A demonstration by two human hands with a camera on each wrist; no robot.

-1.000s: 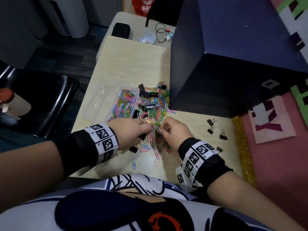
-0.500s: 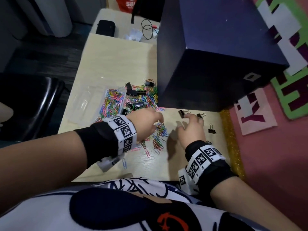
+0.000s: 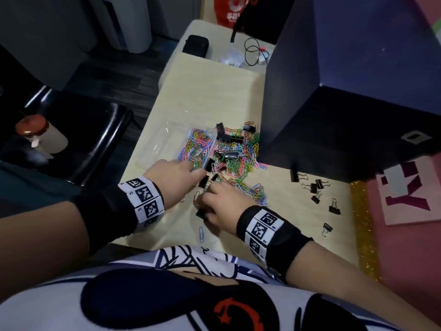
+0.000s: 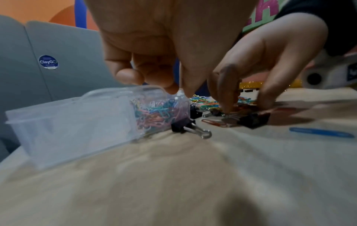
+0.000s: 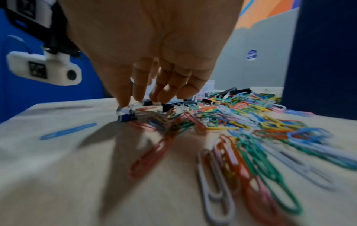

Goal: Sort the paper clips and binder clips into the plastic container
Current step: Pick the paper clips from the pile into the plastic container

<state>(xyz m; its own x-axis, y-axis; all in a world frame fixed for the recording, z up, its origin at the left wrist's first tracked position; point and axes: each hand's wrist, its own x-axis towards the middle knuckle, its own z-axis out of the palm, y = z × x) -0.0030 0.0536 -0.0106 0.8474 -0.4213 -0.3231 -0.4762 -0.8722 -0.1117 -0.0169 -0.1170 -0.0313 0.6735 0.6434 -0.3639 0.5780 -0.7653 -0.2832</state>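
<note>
I see a dark blue box (image 3: 353,87) far right, a black chair (image 3: 71,130) left, and a black pouch (image 3: 196,47) far back.

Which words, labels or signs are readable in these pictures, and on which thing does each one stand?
"ClayGO": round blue sticker on the grey panel, last letter partly unclear.
"sav", cut off: red bag.
Square coded markers, no words: wristbands.
Blue sticker in the right wrist view: too blurred to read.
</note>
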